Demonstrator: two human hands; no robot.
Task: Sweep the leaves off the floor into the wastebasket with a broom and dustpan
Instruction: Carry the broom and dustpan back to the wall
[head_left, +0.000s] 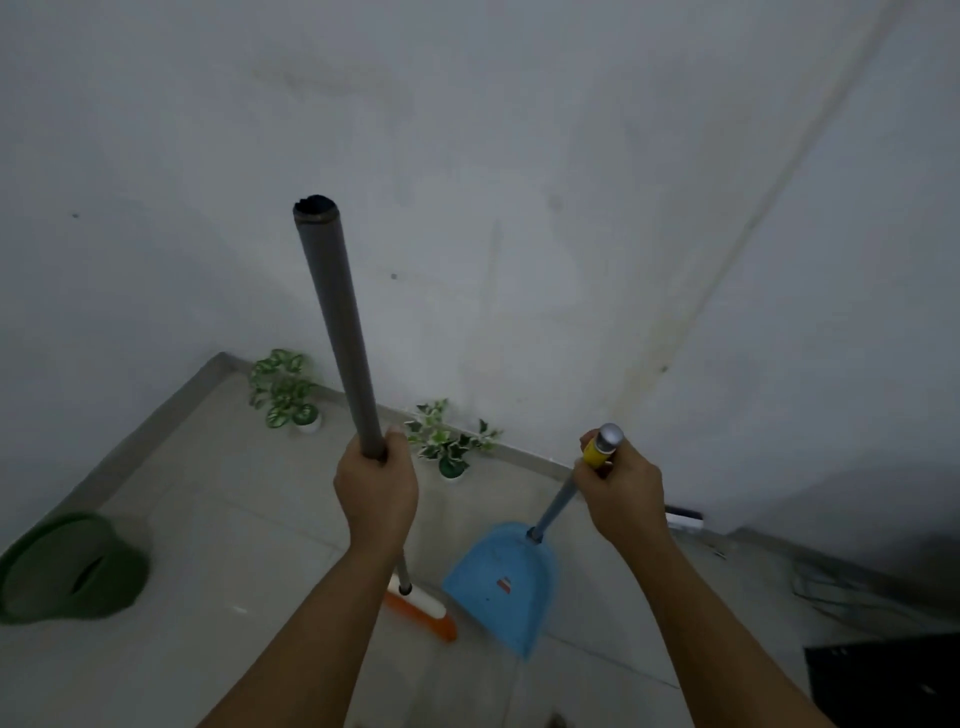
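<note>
From the head camera: the left hand (375, 486) is wrapped tight round the grey handle of the broom (337, 332), fingers curled fully about the pole, which rises tall toward the wall. Down below, the broom's orange-and-white head (421, 610) sits at the floor (234, 545), just left of the blue dustpan (501, 582). The right hand (621, 493) grips the dustpan's handle near its yellow top, fingers closed round it, silver cap poking out above. Off to the left, well apart, the green wastebasket (67, 566) stands on the floor. Far against the wall (519, 182), two leafy sprigs: one (283, 389) on the left, another (449, 439) between the hands.
</note>
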